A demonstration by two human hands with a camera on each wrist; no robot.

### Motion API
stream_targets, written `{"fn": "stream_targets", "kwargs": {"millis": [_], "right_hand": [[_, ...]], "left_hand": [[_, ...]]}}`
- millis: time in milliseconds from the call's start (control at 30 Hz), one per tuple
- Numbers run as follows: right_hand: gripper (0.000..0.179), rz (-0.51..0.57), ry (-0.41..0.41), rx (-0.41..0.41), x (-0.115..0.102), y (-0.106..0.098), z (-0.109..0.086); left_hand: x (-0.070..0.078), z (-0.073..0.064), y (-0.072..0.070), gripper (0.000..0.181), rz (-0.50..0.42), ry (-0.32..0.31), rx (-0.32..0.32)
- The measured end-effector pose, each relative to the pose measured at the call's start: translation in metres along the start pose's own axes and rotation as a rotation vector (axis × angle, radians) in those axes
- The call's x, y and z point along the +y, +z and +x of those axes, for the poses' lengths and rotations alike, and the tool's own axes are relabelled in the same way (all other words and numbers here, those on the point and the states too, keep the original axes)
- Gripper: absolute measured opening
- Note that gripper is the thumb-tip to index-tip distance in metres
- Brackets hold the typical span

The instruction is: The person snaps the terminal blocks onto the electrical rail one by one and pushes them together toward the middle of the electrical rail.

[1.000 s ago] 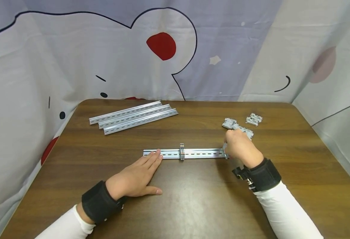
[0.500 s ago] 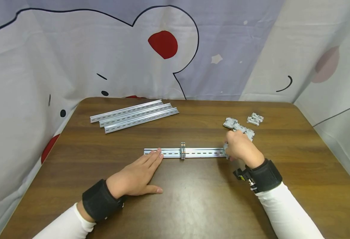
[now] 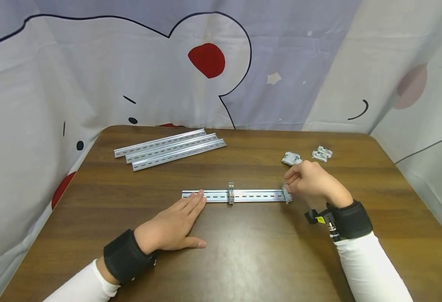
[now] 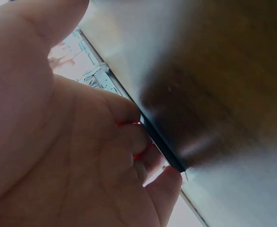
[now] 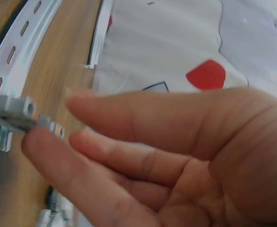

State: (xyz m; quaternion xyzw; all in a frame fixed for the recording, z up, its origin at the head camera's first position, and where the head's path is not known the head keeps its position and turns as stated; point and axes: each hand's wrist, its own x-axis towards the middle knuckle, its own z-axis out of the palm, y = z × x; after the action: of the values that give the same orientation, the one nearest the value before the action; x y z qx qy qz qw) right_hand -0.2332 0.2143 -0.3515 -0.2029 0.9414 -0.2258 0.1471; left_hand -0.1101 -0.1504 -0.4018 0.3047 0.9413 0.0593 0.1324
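A slotted metal DIN rail (image 3: 256, 195) lies crosswise on the table. My left hand (image 3: 170, 226) rests flat with its fingertips over the rail's left end; in the left wrist view, its fingers (image 4: 129, 113) lie along the rail's edge. Upright grey terminal blocks (image 3: 231, 193) straddle the rail left of its middle. Another grey terminal block (image 3: 287, 193) sits slightly askew on the right end. Just beside it is my right hand (image 3: 315, 180), thumb and fingers parted. In the right wrist view, one fingertip overlaps that block (image 5: 11, 111), with nothing pinched.
Three more DIN rails (image 3: 170, 149) lie side by side at the back left. Loose grey terminal blocks (image 3: 292, 158) lie at the back right, with another small group (image 3: 322, 154) beyond them. A patterned curtain (image 3: 138, 75) hangs behind the table (image 3: 221, 260).
My right hand has let go of the terminal block at the rail's right end and drawn back slightly to the right. My left hand stays on the rail.
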Motion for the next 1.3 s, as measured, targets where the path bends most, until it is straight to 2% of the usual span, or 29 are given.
{"fn": "stream_targets", "kwargs": {"millis": [267, 400, 600, 833, 967, 1300], "right_hand": [[0.038, 0.413, 0.068, -0.188, 0.027, 0.000, 0.005], [0.039, 0.526, 0.082, -0.233, 0.032, 0.002, 0.009], [0.040, 0.560, 0.101, -0.237, 0.036, 0.002, 0.010], [0.039, 0.584, 0.086, -0.241, 0.036, 0.007, 0.012], [0.039, 0.571, 0.080, -0.229, 0.031, 0.015, 0.016], [0.040, 0.667, 0.080, -0.198, 0.006, 0.030, 0.019]], "left_hand": [[-0.002, 0.000, 0.004, 0.103, 0.001, -0.003, 0.006], [-0.002, 0.000, 0.004, 0.104, 0.004, -0.007, 0.002], [-0.004, 0.001, 0.004, 0.104, 0.018, 0.001, 0.001], [-0.003, 0.001, 0.003, 0.103, 0.000, 0.000, -0.006], [-0.003, 0.001, 0.004, 0.103, -0.005, 0.001, -0.001], [-0.004, 0.002, 0.007, 0.104, 0.010, 0.001, 0.004]]}}
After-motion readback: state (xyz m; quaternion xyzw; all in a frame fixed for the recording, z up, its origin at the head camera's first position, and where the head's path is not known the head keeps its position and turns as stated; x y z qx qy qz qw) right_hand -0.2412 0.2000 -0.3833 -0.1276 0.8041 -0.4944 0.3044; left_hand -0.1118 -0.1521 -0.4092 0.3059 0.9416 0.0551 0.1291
